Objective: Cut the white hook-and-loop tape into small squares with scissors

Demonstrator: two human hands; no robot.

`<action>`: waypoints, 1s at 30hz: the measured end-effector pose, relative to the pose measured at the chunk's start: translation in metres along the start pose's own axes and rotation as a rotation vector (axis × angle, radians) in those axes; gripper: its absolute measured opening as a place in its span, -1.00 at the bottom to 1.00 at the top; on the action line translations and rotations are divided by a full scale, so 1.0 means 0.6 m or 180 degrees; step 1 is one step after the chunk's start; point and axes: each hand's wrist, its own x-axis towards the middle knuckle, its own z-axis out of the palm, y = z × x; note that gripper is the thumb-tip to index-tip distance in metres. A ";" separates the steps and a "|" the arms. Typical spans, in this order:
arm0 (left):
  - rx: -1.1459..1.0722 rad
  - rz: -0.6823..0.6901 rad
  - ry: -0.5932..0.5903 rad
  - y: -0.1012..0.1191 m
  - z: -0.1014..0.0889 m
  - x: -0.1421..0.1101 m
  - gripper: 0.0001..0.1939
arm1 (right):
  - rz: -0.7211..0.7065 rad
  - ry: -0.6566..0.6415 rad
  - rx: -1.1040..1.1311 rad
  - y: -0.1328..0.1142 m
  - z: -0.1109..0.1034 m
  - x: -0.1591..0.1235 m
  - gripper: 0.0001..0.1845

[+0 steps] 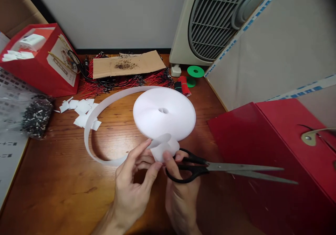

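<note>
A large roll of white strip (147,112) lies flat on the wooden table. From its far side a length of the white strip (90,130) loops out to the left and back to my hands. My left hand (136,182) is closed on the strip, with thumb and fingers bent around it. Just in front of the roll, the strip's end is curled over on itself. My right hand (181,189) pinches this curled end with its thumb. Black-handled scissors (223,166) also hang on the right hand's fingers, blades slightly apart and pointing right.
Cut white pieces (84,111) lie at left. Behind are a cardboard sheet (105,67) over red wires, a green spool (195,71) and a fan unit (181,35). A red bag (65,77) and a plastic bag of black parts (36,118) flank the left; a red box (236,133) stands right.
</note>
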 end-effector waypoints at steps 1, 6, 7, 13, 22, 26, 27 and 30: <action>0.0121 0.0016 0.0120 -0.002 0.001 0.000 -0.57 | 0.0008 -0.0041 0.0026 0.005 0.009 -0.006 -0.54; -0.0137 -0.0328 0.0295 -0.001 -0.026 0.025 -0.74 | 0.0219 -0.0378 0.0083 0.016 0.028 -0.010 -0.62; -0.0241 -0.0410 0.0277 0.000 -0.035 0.030 -0.74 | 0.0240 -0.0390 0.0074 0.017 0.027 -0.006 -0.63; -0.0336 -0.0483 -0.0138 0.004 -0.075 0.044 -0.77 | 0.0226 -0.0387 -0.0142 0.018 0.020 0.011 -0.61; -0.0296 -0.0501 -0.0078 0.008 -0.069 0.061 -0.76 | -0.0129 -0.0243 -0.0460 0.012 0.033 0.009 -0.63; -0.0501 -0.0753 -0.0037 0.001 -0.072 0.062 -0.72 | -0.0220 -0.0163 -0.0605 0.015 0.033 0.010 -0.62; -0.0508 -0.0793 -0.0058 0.001 -0.072 0.063 -0.72 | -0.0243 -0.0144 -0.0617 0.016 0.033 0.010 -0.62; -0.0450 -0.0866 -0.0097 0.005 -0.071 0.066 -0.72 | -0.0273 -0.0131 -0.0641 0.019 0.034 0.011 -0.61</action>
